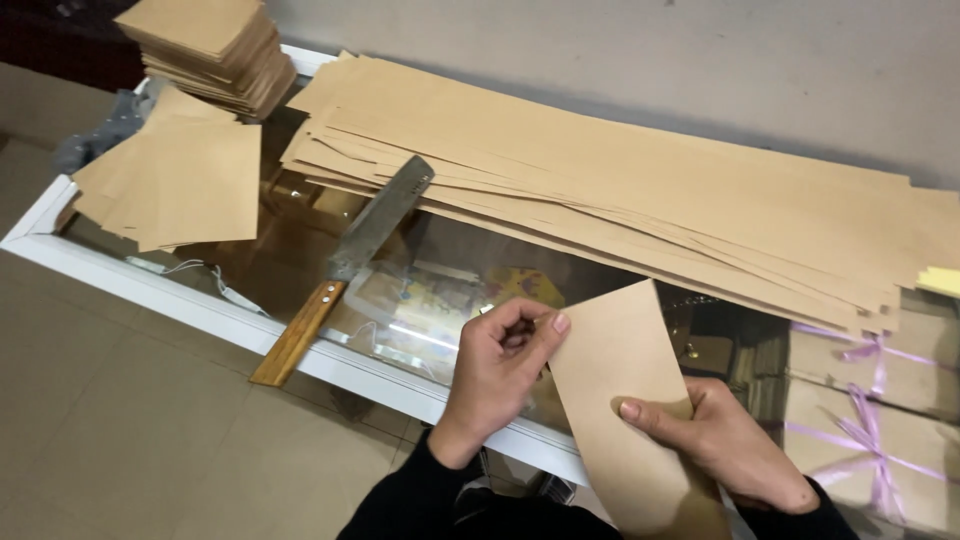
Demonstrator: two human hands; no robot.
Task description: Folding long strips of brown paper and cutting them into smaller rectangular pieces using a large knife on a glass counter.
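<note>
A strip of brown paper (pixel 625 360) is held over the front edge of a glass-topped counter (pixel 200 300). My left hand (pixel 500 365) pinches the strip's left edge between thumb and fingers. My right hand (pixel 725 440) grips it lower down on the right, thumb lying across its face. Both sleeves are black.
Long brown paper sheets (pixel 620 190) lie fanned across the counter's back. A knife with a wooden handle (pixel 345 265) lies diagonally on the glass. Cut brown squares (pixel 175 175) and a taller stack (pixel 215 50) sit at the left. Bundles tied with purple ribbon (pixel 870 400) sit at the right.
</note>
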